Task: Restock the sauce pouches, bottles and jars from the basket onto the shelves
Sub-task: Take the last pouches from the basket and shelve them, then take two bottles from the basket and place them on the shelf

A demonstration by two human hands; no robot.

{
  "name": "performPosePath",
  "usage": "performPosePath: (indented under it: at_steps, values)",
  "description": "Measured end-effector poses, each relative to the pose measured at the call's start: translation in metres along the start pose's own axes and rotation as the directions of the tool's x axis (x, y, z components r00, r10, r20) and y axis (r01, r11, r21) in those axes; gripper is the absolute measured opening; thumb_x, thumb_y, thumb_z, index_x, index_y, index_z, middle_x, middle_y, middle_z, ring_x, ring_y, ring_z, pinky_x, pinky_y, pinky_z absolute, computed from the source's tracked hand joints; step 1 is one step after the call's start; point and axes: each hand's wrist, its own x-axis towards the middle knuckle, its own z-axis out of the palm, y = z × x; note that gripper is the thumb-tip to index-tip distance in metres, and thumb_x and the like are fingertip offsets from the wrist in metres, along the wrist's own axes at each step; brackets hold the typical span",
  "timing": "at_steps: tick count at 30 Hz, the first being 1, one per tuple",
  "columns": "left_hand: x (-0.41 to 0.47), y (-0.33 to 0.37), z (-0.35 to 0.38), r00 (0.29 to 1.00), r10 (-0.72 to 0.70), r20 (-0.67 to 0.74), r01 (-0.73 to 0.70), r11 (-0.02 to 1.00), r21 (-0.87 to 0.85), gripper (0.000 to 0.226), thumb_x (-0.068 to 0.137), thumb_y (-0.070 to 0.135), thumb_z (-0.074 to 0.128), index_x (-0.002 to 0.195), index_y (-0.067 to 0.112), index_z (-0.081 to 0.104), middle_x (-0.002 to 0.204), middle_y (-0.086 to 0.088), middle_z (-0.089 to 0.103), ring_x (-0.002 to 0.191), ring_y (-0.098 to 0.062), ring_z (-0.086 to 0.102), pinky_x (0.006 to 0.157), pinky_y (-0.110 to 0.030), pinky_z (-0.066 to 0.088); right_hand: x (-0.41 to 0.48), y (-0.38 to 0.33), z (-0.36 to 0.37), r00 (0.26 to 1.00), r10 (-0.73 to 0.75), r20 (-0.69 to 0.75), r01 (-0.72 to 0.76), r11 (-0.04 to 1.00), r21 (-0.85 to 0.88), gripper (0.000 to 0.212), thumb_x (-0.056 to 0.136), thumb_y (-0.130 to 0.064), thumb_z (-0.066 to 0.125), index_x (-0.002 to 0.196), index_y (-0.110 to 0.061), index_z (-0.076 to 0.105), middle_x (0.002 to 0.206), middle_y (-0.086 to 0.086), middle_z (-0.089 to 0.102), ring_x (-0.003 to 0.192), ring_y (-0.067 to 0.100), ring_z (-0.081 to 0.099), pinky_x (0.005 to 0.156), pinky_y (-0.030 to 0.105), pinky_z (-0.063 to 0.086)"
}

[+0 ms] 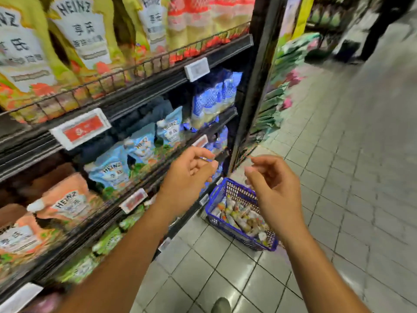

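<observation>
A blue plastic basket (217, 194) stands on the floor at the foot of the shelving, filled with several sauce pouches (242, 219). My left hand (187, 177) hovers in front of the middle shelf, fingers loosely curled and holding nothing. My right hand (276, 188) hangs above the basket, also loosely curled with nothing in it. On the shelves to the left stand light blue Heinz pouches (112, 170), orange Heinz pouches (65, 199) and yellow Heinz pouches (83, 30) on the top shelf.
Blue-and-white bags (214, 98) fill the right end of the middle shelf. Price tags (81, 129) clip onto the shelf edges. A black upright post (255, 91) ends the shelving. Grey tiled floor (338, 154) stretches right; a dark figure stands far back.
</observation>
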Motion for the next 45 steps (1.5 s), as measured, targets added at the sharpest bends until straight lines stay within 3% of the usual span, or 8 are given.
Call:
performPosePath:
  at_steps: [8, 12, 17, 21, 28, 32, 36, 45]
  values:
    - [0.036, -0.026, 0.108, 0.977, -0.087, 0.194, 0.086, 0.996, 0.014, 0.016, 0.08, 0.031, 0.064, 0.095, 0.026, 0.062, 0.077, -0.006, 0.067, 0.066, -0.008, 0.06, 0.064, -0.021, 0.048, 0.006, 0.03, -0.098, 0.973, 0.134, -0.187, -0.148, 0.987, -0.065, 0.018, 0.091, -0.005, 0.068, 0.091, -0.023, 0.065, 0.076, 0.001, 0.06, 0.072, 0.018, 0.057, 0.072, 0.041, 0.053]
    - [0.053, -0.036, 0.137, 0.962, -0.108, 0.252, 0.102, 0.994, 0.034, 0.012, 0.092, 0.011, 0.065, 0.098, 0.021, 0.062, 0.079, -0.013, 0.065, 0.065, -0.007, 0.058, 0.066, -0.025, 0.049, 0.013, 0.046, -0.127, 0.949, 0.2, -0.243, -0.225, 0.971, -0.08, 0.015, 0.092, -0.005, 0.067, 0.093, -0.02, 0.064, 0.075, 0.007, 0.06, 0.073, 0.022, 0.058, 0.075, 0.045, 0.054]
    - [0.08, -0.051, 0.153, 0.943, -0.18, 0.279, 0.155, 0.982, 0.107, 0.011, 0.094, 0.017, 0.063, 0.103, 0.024, 0.063, 0.087, -0.016, 0.069, 0.072, -0.011, 0.062, 0.069, -0.03, 0.053, 0.028, 0.07, -0.144, 0.928, 0.256, -0.27, -0.288, 0.954, -0.086, 0.009, 0.093, -0.01, 0.067, 0.097, -0.018, 0.064, 0.072, 0.013, 0.061, 0.074, 0.022, 0.061, 0.068, 0.027, 0.055]
    - [0.112, -0.07, 0.159, 0.928, -0.237, 0.288, 0.203, 0.968, 0.144, 0.01, 0.095, 0.02, 0.062, 0.105, 0.023, 0.063, 0.086, -0.009, 0.071, 0.074, -0.013, 0.064, 0.07, -0.036, 0.054, 0.05, 0.093, -0.147, 0.909, 0.311, -0.277, -0.345, 0.935, -0.084, 0.008, 0.094, -0.012, 0.066, 0.101, -0.014, 0.064, 0.08, 0.019, 0.061, 0.079, 0.017, 0.061, 0.07, 0.028, 0.057]
    - [0.194, -0.127, 0.172, 0.883, -0.369, 0.289, 0.327, 0.927, 0.185, 0.01, 0.095, 0.023, 0.062, 0.105, 0.024, 0.063, 0.081, 0.004, 0.073, 0.072, -0.003, 0.065, 0.063, -0.02, 0.053, 0.108, 0.15, -0.148, 0.867, 0.399, -0.298, -0.439, 0.895, -0.077, 0.006, 0.095, -0.011, 0.065, 0.098, -0.015, 0.063, 0.066, -0.002, 0.061, 0.069, 0.005, 0.06, 0.066, 0.021, 0.054]
    - [0.242, -0.169, 0.183, 0.832, -0.475, 0.287, 0.416, 0.876, 0.244, 0.006, 0.094, 0.021, 0.062, 0.1, 0.023, 0.065, 0.073, 0.006, 0.072, 0.065, -0.003, 0.064, 0.058, -0.019, 0.053, 0.14, 0.188, -0.152, 0.814, 0.456, -0.359, -0.521, 0.847, -0.105, 0.014, 0.095, -0.009, 0.062, 0.093, -0.023, 0.062, 0.083, 0.02, 0.065, 0.068, 0.002, 0.06, 0.065, 0.017, 0.052]
    - [0.276, -0.212, 0.2, 0.766, -0.563, 0.31, 0.474, 0.821, 0.319, 0.01, 0.093, 0.019, 0.062, 0.089, 0.027, 0.064, 0.069, 0.006, 0.069, 0.059, -0.005, 0.062, 0.057, -0.023, 0.05, 0.157, 0.23, -0.157, 0.753, 0.522, -0.4, -0.598, 0.797, -0.086, 0.012, 0.096, -0.009, 0.062, 0.093, -0.021, 0.062, 0.094, 0.028, 0.064, 0.067, 0.001, 0.061, 0.061, 0.014, 0.05]
    - [0.291, -0.323, 0.245, 0.579, -0.77, 0.268, 0.682, 0.638, 0.358, 0.004, 0.093, 0.021, 0.062, 0.09, 0.022, 0.063, 0.075, -0.002, 0.066, 0.057, -0.01, 0.057, 0.055, -0.024, 0.047, 0.152, 0.338, -0.181, 0.611, 0.681, -0.404, -0.76, 0.648, -0.058, 0.01, 0.097, -0.012, 0.061, 0.091, -0.018, 0.058, 0.083, 0.001, 0.068, 0.06, -0.006, 0.064, 0.052, 0.011, 0.048]
